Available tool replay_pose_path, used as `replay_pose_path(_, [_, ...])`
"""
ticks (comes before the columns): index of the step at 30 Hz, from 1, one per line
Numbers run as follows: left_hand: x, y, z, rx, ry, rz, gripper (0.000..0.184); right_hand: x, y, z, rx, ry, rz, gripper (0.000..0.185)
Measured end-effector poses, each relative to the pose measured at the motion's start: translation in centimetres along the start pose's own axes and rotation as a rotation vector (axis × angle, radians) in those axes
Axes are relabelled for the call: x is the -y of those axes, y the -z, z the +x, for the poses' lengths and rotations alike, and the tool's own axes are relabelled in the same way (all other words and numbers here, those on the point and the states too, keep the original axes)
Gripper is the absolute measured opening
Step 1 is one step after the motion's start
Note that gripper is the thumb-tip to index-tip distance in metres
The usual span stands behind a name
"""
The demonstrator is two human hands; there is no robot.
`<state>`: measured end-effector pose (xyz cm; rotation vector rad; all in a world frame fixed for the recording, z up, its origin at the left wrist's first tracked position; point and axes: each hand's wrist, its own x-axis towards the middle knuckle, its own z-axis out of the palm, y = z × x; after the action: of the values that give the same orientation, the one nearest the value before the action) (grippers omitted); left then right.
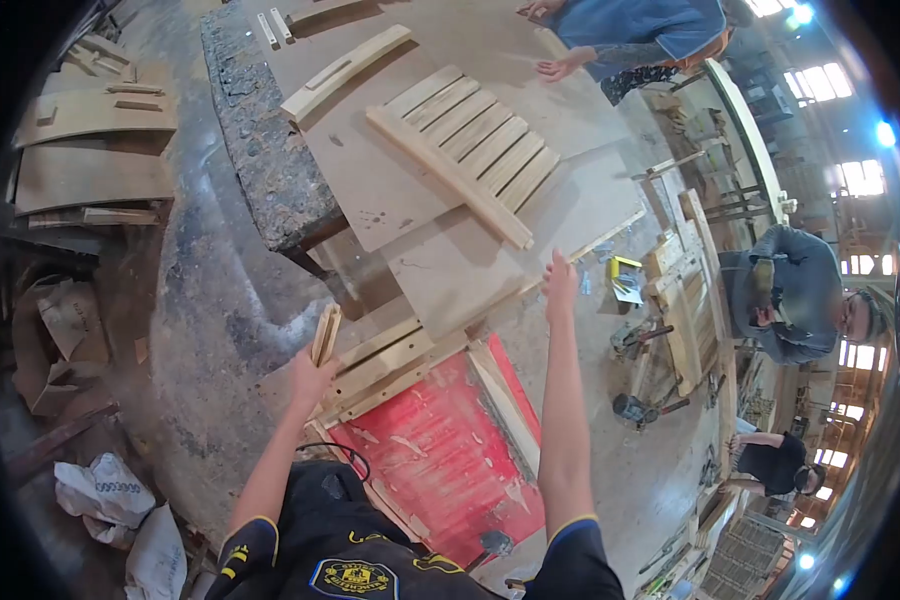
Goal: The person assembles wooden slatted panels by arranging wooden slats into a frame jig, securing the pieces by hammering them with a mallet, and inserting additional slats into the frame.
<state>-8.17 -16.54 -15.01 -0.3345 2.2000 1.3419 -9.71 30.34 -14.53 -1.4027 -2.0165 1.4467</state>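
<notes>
My left hand (313, 378) is closed around a small bundle of short wooden strips (326, 335) that point upward, beside the long wooden rails at the bench edge. My right hand (560, 280) reaches forward over the board edge, near the lower end of a slatted wooden panel; its fingers are partly hidden and blend together. The slatted panel (475, 130) lies on brown sheet boards (450, 270), with a long rail (450, 178) along its near side. A separate curved wooden piece (346, 73) rests to its upper left.
Below the boards is a red surface (430, 450) with wood scraps. A rough concrete block (270, 150) stands left. Power tools (635, 408) and a yellow-handled item (625, 280) lie right. One person's hand (565, 65) is at the top; other people stand at the right.
</notes>
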Motion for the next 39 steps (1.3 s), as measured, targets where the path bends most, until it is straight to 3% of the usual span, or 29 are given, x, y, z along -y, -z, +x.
replay_pose_path(1, [-0.2, 0.5, 0.0, -0.007, 0.001, 0.031, 0.032, 2.9, -1.8, 0.6, 0.02, -0.142, 0.092, 0.042])
replay_pose_path(3, [-1.1, 1.5, -0.2, -0.017, -0.004, 0.094, 0.031, -1.6, -5.9, 6.1, 0.296, -0.209, 0.211, 0.043])
replay_pose_path(5, [-1.9, 1.9, 0.4, -0.044, -0.06, 0.034, 0.031, -0.4, -7.9, 5.9, 0.371, -0.203, 0.197, 0.043])
replay_pose_path(7, [-3.9, 2.8, 0.7, -0.01, -0.033, 0.072, 0.037, 4.5, -8.9, -3.4, 0.223, -0.176, 0.058, 0.041])
replay_pose_path(10, [-4.2, 3.0, 2.1, 0.001, -0.245, 0.05, 0.04, 1.4, -7.5, -11.4, 0.229, -0.097, 0.352, 0.037])
replay_pose_path(14, [-8.4, 4.1, 0.5, 0.163, -0.438, 0.11, 0.031, -5.3, -1.9, -26.7, 0.044, -0.072, 0.587, 0.04])
replay_pose_path(16, [-9.5, 4.1, -0.7, 0.26, -0.504, 0.193, 0.036, -9.0, 2.6, -34.7, -0.048, -0.155, 0.51, 0.04])
replay_pose_path(20, [-4.2, 0.9, -0.3, 0.494, -0.834, 0.414, 0.038, -17.2, 10.0, -47.8, -0.19, -0.288, 0.42, 0.044])
replay_pose_path(23, [-1.0, -2.1, -3.2, 0.812, -0.922, 0.57, 0.039, -23.0, 14.3, -52.8, -0.165, -0.361, 0.077, 0.045])
replay_pose_path(26, [3.0, -4.6, -6.0, 1.077, -1.036, 0.744, 0.04, -26.4, 15.9, -54.6, -0.227, -0.252, -0.786, 0.047])
replay_pose_path(29, [3.9, -5.5, -9.4, 1.153, -1.153, 1.002, 0.039, -28.8, 16.1, -53.2, -0.574, -0.505, -0.437, 0.053])
replay_pose_path(32, [4.3, -5.0, -11.5, 1.16, -1.11, 1.276, 0.037, -30.4, 15.4, -52.0, -0.347, -0.725, -0.296, 0.063])
replay_pose_path(35, [4.7, -4.7, -10.3, 1.192, -0.978, 1.381, 0.033, -27.7, 12.6, -52.1, -0.452, -0.759, -0.454, 0.061])
replay_pose_path(38, [4.5, -2.6, -8.9, 1.102, -1.061, 1.289, 0.031, -26.4, 12.5, -52.6, -0.321, -0.597, -0.481, 0.058])
replay_pose_path(39, [5.4, -2.5, -7.4, 1.088, -1.0, 1.137, 0.034, -25.9, 12.2, -52.6, -0.346, -0.524, -0.513, 0.057])
